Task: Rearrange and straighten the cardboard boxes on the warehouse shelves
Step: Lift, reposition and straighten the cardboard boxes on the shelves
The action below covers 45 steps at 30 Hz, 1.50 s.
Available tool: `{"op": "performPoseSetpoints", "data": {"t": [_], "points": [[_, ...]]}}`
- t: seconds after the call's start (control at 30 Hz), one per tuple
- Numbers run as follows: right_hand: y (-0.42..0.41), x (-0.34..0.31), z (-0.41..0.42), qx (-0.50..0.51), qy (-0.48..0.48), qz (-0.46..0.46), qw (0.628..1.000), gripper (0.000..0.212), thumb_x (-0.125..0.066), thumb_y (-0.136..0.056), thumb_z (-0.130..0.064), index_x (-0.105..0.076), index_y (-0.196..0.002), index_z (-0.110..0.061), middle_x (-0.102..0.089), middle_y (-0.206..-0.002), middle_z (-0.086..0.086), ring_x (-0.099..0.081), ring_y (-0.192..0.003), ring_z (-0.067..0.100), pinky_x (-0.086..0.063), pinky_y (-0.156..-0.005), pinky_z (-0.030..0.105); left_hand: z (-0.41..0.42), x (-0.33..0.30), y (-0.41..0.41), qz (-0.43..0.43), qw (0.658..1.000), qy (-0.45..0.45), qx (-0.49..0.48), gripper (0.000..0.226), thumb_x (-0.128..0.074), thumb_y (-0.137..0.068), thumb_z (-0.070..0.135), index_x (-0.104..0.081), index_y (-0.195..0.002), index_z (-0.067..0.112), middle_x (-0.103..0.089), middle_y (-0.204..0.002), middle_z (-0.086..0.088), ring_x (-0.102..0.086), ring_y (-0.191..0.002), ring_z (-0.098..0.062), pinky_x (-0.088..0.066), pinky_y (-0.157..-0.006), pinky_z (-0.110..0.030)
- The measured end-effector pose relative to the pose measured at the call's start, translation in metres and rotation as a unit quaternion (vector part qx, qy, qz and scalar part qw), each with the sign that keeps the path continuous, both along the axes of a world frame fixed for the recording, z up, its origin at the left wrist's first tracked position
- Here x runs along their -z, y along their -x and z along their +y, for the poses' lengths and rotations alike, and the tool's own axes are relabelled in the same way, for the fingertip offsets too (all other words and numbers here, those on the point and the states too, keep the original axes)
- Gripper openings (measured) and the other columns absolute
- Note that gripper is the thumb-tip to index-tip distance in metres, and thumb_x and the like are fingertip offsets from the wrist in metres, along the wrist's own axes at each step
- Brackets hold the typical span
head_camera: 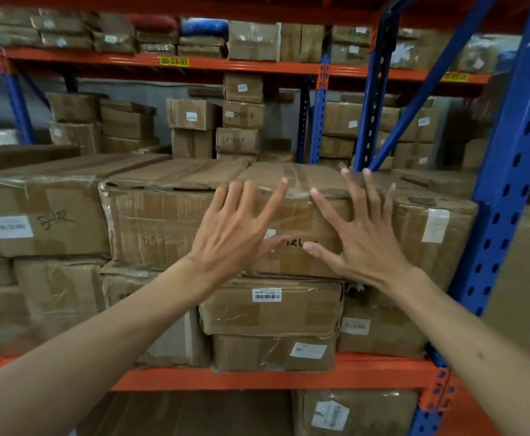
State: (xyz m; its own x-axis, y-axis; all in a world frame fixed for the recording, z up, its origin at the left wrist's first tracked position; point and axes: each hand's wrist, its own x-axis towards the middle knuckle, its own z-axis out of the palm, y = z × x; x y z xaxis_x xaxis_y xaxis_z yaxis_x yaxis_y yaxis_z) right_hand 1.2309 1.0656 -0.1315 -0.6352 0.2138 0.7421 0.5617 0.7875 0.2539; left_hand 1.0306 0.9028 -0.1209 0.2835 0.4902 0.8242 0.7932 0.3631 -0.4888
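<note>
Cardboard top box (pixel 298 215) lies straight ahead, long axis running into the shelf; left hand (pixel 235 234) and right hand (pixel 361 237) equally near, fingers splayed against its front.

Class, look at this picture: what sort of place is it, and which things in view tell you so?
Most likely a warehouse: stacked cardboard boxes with barcode labels, on orange-and-blue pallet racking bearing a yellow location tag.

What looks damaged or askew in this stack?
The box under both hands sticks out past its neighbours. The barcoded box beneath it is crushed and sagging, with a torn right corner.
</note>
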Motion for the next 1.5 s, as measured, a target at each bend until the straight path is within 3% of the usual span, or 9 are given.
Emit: {"op": "performPoseSetpoints", "data": {"t": [0.1,0.23,0.7,0.87,1.0,1.1,1.2,1.33,1.5], "points": [[0.022,0.004,0.005,-0.039,-0.024,0.095,0.994,0.085,-0.047,-0.094,-0.075,-0.032,-0.164,-0.028,-0.021,-0.169,0.022,-0.013,-0.155,0.046,-0.011,-0.116,0.075,0.026,-0.004,0.008,-0.066,0.996,0.055,-0.006,0.093,-0.035,-0.095,0.076,-0.021,-0.162,0.013,-0.034,-0.155,-0.032,-0.031,-0.145,-0.048,-0.022,-0.120,-0.058],[0.033,0.020,0.028,-0.091,-0.106,0.177,0.974,0.071,-0.058,-0.093,-0.065,-0.051,-0.150,-0.023,-0.055,-0.138,0.023,-0.046,-0.132,0.045,-0.031,-0.111,0.066,0.047,0.009,0.030,-0.030,0.998,0.046,-0.013,0.091,-0.038,-0.094,0.079,-0.043,-0.153,0.010,-0.054,-0.134,-0.027,-0.052,-0.122,-0.045,-0.036,-0.109,-0.057],[0.043,0.024,0.027,-0.093,-0.049,0.223,0.969,0.059,-0.066,-0.090,-0.049,-0.065,-0.140,-0.019,-0.060,-0.132,0.021,-0.041,-0.129,0.038,-0.046,-0.097,0.059,0.059,0.011,0.038,0.005,0.999,-0.004,0.038,0.080,-0.050,-0.090,0.076,-0.064,-0.128,0.007,-0.062,-0.114,-0.024,-0.059,-0.102,-0.040,-0.043,-0.095,-0.052],[0.033,0.019,0.016,-0.092,0.006,0.182,0.979,0.061,-0.069,-0.091,-0.046,-0.060,-0.146,-0.022,-0.054,-0.140,0.019,-0.040,-0.135,0.038,-0.042,-0.103,0.060,0.059,0.012,0.039,-0.003,0.998,0.003,0.055,0.077,-0.048,-0.092,0.074,-0.058,-0.132,0.009,-0.059,-0.119,-0.024,-0.057,-0.104,-0.041,-0.041,-0.097,-0.053],[0.006,0.012,0.008,-0.155,0.086,0.136,0.975,0.064,-0.061,-0.098,-0.046,-0.043,-0.157,-0.032,-0.031,-0.161,0.013,-0.023,-0.152,0.030,-0.034,-0.117,0.059,0.056,0.008,0.038,-0.043,0.996,0.031,0.066,0.075,-0.038,-0.095,0.072,-0.057,-0.134,0.012,-0.056,-0.122,-0.022,-0.054,-0.107,-0.039,-0.038,-0.098,-0.052],[-0.027,0.019,0.008,-0.174,0.150,0.221,0.948,0.067,-0.059,-0.098,-0.049,-0.034,-0.159,-0.036,-0.017,-0.167,0.010,-0.013,-0.156,0.021,-0.023,-0.121,0.046,0.053,0.001,0.028,-0.088,0.994,0.032,0.061,0.073,-0.032,-0.095,0.074,-0.061,-0.127,0.015,-0.057,-0.113,-0.017,-0.053,-0.102,-0.035,-0.037,-0.095,-0.050],[-0.063,0.040,0.014,-0.151,0.206,0.336,0.906,0.066,-0.056,-0.098,-0.050,-0.035,-0.157,-0.031,-0.027,-0.164,0.006,-0.020,-0.153,0.015,-0.020,-0.121,0.034,0.054,-0.011,0.004,-0.160,0.985,0.030,0.056,0.077,-0.030,-0.093,0.076,-0.059,-0.128,0.013,-0.057,-0.109,-0.018,-0.053,-0.099,-0.035,-0.037,-0.094,-0.050],[-0.100,0.080,0.023,-0.085,0.302,0.442,0.840,0.063,-0.048,-0.099,-0.059,-0.034,-0.156,-0.035,-0.030,-0.157,-0.011,-0.029,-0.146,0.006,-0.030,-0.121,0.045,0.073,-0.027,-0.055,-0.188,0.973,0.058,0.117,0.083,-0.030,-0.094,0.073,-0.050,-0.141,0.008,-0.053,-0.126,-0.025,-0.052,-0.111,-0.039,-0.042,-0.094,-0.052],[-0.122,0.104,0.040,-0.053,0.421,0.469,0.775,0.071,-0.040,-0.095,-0.076,-0.018,-0.159,-0.054,-0.015,-0.169,-0.017,-0.018,-0.154,0.011,-0.023,-0.123,0.058,0.118,-0.027,-0.143,-0.228,0.938,0.164,0.203,0.081,-0.036,-0.093,0.077,-0.025,-0.155,0.027,-0.039,-0.148,-0.018,-0.048,-0.128,-0.033,-0.053,-0.090,-0.046]]}}
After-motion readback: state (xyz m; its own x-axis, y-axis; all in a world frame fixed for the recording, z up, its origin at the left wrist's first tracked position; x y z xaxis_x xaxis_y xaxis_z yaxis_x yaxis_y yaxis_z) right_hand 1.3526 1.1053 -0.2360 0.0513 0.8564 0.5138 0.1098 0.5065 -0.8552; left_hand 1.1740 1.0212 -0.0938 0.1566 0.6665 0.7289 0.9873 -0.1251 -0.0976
